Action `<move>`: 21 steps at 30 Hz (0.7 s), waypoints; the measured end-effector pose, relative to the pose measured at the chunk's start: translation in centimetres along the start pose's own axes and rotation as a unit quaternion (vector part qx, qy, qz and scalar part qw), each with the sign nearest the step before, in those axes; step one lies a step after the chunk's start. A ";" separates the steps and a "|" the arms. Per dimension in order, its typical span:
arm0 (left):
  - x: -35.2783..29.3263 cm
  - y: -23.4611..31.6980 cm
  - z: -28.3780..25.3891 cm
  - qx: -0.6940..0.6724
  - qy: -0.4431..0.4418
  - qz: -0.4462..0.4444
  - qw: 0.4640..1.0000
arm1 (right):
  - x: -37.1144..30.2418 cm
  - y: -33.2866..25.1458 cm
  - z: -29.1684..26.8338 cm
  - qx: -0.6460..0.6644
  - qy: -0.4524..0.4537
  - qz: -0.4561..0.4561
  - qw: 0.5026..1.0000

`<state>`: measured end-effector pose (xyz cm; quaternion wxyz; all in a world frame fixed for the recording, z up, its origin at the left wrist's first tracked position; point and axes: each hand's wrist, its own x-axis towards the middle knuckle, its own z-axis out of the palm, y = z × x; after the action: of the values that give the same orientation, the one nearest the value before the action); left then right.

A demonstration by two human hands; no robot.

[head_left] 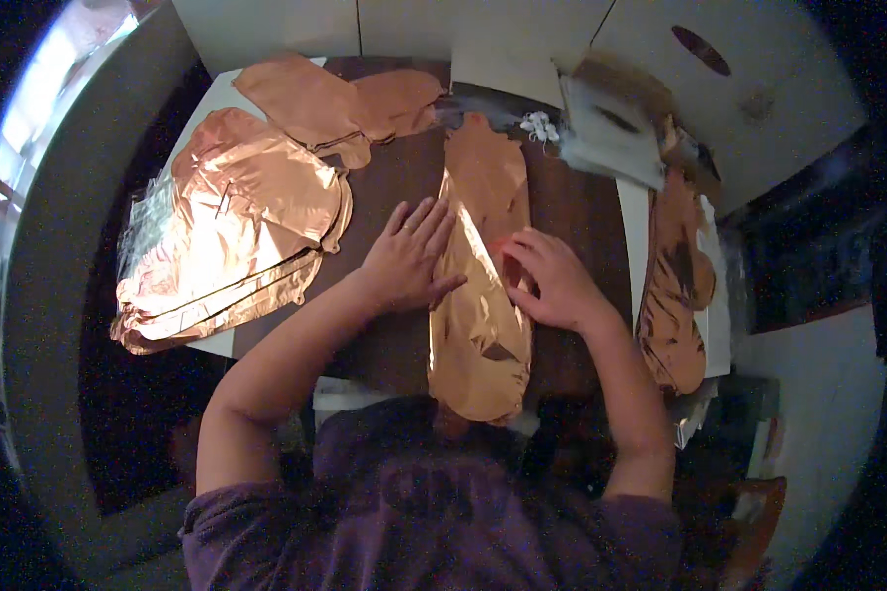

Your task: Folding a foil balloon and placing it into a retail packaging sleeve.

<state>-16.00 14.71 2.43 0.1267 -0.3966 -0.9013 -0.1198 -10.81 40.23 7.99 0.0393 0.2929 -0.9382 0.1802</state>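
Note:
A long, flat copper-coloured foil balloon (478, 335) lies lengthwise in front of me on the dark brown table, with a narrow neck at its far end and a rounded near end. It looks folded into a strip, with a bright crease running down it. My left hand (409, 258) rests flat along its left edge, fingers stretched out and thumb over the foil. At the right edge, my right hand (552, 278) touches the foil with bent fingers, its thumb apart from them. Nothing shows held in either hand.
A pile of flat copper foil balloons (256, 217) covers the table's left side, with another balloon (315, 98) behind it. More foil (675, 295) lies at the right edge. Small white bits (539, 127) and a box with white packaging (611, 128) sit at the back.

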 end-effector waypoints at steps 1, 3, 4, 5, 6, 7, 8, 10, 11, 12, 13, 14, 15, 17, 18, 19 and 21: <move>0.1 -0.1 0.1 -0.003 -0.003 0.000 1.000 | 0.0 -0.4 -0.4 0.002 -0.003 0.002 1.000; 0.0 -0.1 0.1 0.001 0.015 0.011 1.000 | 0.0 -1.3 -1.1 -0.006 0.051 0.031 0.998; 0.0 -0.1 0.2 0.001 0.013 0.009 1.000 | -0.2 -1.9 -1.0 -0.014 0.091 0.040 0.995; -0.1 -0.2 0.3 -0.008 0.016 0.005 1.000 | -0.4 -3.0 -0.8 -0.011 0.089 0.038 0.995; -0.2 -0.3 0.4 -0.016 0.018 0.001 1.000 | -0.5 -4.5 -0.6 0.027 0.071 0.043 0.996; -0.3 -0.3 0.4 -0.018 0.016 0.000 1.000 | -0.7 -6.2 -0.3 0.063 0.053 0.052 0.995; -0.3 -0.3 0.5 -0.009 0.008 -0.003 1.000 | -0.7 -8.0 0.2 0.058 0.033 0.019 0.998; 0.0 -0.2 0.5 -0.002 0.002 -0.001 1.000 | -0.6 -10.6 2.1 0.051 0.016 -0.009 0.999; 0.0 -0.2 0.4 -0.015 0.002 0.000 1.000 | -0.8 -11.1 3.6 0.000 0.022 -0.009 1.000; 0.1 -0.2 0.3 -0.028 0.001 0.001 1.000 | -1.1 -11.6 4.6 -0.052 0.028 -0.009 0.998; 0.1 -0.4 0.1 -0.028 0.000 0.000 1.000 | -1.3 -12.2 4.9 -0.051 0.027 -0.009 0.998; 0.1 -0.6 -0.1 -0.049 -0.007 0.002 0.999 | -1.5 -12.6 5.2 -0.073 0.028 -0.005 0.997; 0.1 -0.8 -0.3 -0.069 -0.015 0.004 0.997 | -1.6 -12.9 5.4 -0.096 0.028 0.000 0.995; 0.2 -1.5 -0.7 -0.061 -0.024 0.016 0.998 | -2.0 -13.1 6.0 -0.101 0.033 0.004 0.994; 0.2 -1.9 -0.7 -0.053 -0.033 0.029 0.998 | -2.2 -13.1 6.1 -0.107 0.038 0.008 0.994; 0.3 -2.3 -0.8 -0.067 -0.030 0.035 0.997 | -2.2 -13.2 6.2 -0.107 0.038 0.009 0.994; 0.2 -2.8 -0.8 -0.069 -0.035 0.037 0.996 | -2.3 -13.4 6.2 -0.129 0.040 0.003 0.991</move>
<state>-18.10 12.77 2.97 0.0720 -0.4411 -0.8796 -0.1629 -1.22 29.01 6.03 0.1132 0.2750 -0.9522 0.0695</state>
